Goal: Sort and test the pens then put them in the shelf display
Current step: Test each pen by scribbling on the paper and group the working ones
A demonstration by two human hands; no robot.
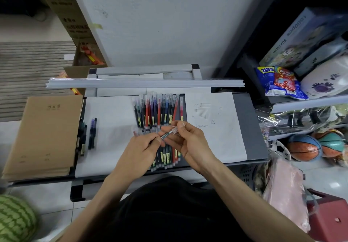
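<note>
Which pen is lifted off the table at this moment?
The teal pen, held between both hands: the left hand grips its barrel, the right hand pinches its clear cap. All the other pens lie flat on the table.

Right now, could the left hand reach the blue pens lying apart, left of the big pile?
Probably yes. The blue pens lie in the open on the white paper, with nothing between them and the left hand. That hand grips a pen, though, so it must free its fingers first.
</note>
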